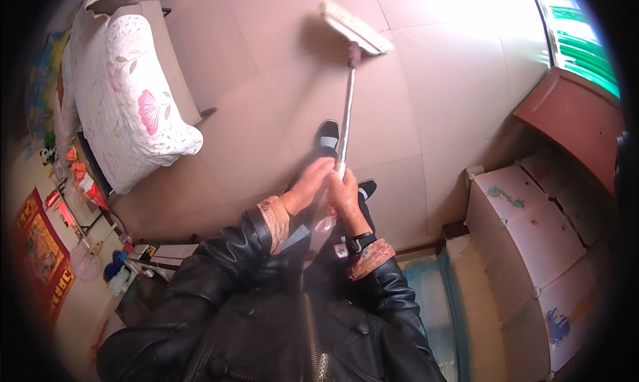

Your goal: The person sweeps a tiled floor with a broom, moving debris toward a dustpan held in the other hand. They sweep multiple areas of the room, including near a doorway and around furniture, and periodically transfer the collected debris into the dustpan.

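Observation:
A broom with a silver handle slants away from me across the floor. Its wide, pale head rests on or just above the tiles at the far middle, slightly blurred. My left hand is closed around the upper part of the handle. Right beside it, my right hand also grips the handle, with a dark band on that wrist. Below the hands a pinkish end piece shows, partly hidden. My dark shoes stand on either side of the handle.
A seat or bed with a white flowered cover stands at the left, one leg jutting out. Pale storage cubes line the right side, near a reddish-brown panel. A blue-edged glassy surface lies low right. Large tiles cover the floor.

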A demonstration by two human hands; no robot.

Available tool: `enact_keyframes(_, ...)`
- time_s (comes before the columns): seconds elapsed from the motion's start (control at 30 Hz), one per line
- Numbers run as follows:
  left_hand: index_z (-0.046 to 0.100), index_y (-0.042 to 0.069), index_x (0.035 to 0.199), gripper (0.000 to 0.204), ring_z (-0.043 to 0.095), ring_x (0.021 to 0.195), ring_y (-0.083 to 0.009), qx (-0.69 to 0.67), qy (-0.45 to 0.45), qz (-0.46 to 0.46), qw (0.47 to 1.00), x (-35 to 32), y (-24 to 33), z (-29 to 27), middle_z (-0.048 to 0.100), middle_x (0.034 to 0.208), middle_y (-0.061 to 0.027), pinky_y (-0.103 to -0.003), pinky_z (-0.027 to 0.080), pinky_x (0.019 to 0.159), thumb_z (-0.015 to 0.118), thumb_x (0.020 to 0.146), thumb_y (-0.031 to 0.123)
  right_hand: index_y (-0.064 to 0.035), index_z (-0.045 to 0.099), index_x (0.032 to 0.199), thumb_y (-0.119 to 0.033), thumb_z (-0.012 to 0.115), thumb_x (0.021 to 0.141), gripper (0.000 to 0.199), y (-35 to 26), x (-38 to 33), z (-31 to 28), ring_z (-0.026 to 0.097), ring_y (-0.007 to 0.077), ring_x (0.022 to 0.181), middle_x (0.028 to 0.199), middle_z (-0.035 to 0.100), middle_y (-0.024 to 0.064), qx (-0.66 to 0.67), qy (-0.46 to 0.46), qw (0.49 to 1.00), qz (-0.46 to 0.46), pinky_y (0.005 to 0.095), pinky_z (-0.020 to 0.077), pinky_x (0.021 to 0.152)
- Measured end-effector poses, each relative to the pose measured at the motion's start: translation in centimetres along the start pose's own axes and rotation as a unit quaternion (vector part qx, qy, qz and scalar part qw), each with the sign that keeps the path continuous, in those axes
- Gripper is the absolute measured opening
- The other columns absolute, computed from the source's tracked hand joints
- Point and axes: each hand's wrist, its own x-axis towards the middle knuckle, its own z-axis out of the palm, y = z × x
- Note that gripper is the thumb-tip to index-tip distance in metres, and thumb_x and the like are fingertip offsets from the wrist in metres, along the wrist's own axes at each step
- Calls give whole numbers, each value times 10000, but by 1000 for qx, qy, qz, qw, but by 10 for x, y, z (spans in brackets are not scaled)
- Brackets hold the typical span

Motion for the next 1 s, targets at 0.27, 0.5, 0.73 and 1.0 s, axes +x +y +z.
enact_keyframes(0.27, 450, 37, 1130, 480, 564, 927, -215, -230, 7, -43, 972, -2, 68, -28, 575, 997, -135, -342, 465, 783, 395, 887, 446, -48, 439, 860, -139, 523, 825, 129, -47, -28, 20, 411, 112, 352, 546, 425, 18, 252, -234, 922, 180, 234, 345, 328)
enact_keyframes(0.5, 515, 52, 927, 354, 557, 806, -173, -249, 128, 19, 960, 9, 97, -23, 587, 849, -104, -296, 474, 727, 463, 871, 398, -121, 436, 760, -150, 530, 821, 116, -112, 42, 31, 355, 61, 346, 533, 417, -34, 294, -333, 828, 342, 204, 304, 306)
enact_keyframes(0.73, 531, 85, 958, 203, 552, 718, -95, -209, 28, 33, 977, 60, 143, 33, 567, 816, -1, -237, 457, 646, 448, 897, 260, -88, 478, 862, -179, 492, 856, 93, -170, 66, -45, 339, 29, 378, 564, 410, -54, 373, -239, 852, 277, 181, 274, 347)
enact_keyframes(1.0, 510, 44, 1072, 400, 558, 893, -166, -246, -30, 18, 969, 46, 196, 25, 580, 961, -81, -316, 453, 780, 440, 884, 389, -54, 430, 806, -119, 500, 814, 96, -216, 38, -15, 380, 102, 369, 589, 434, 20, 174, -243, 935, 190, 237, 332, 338)
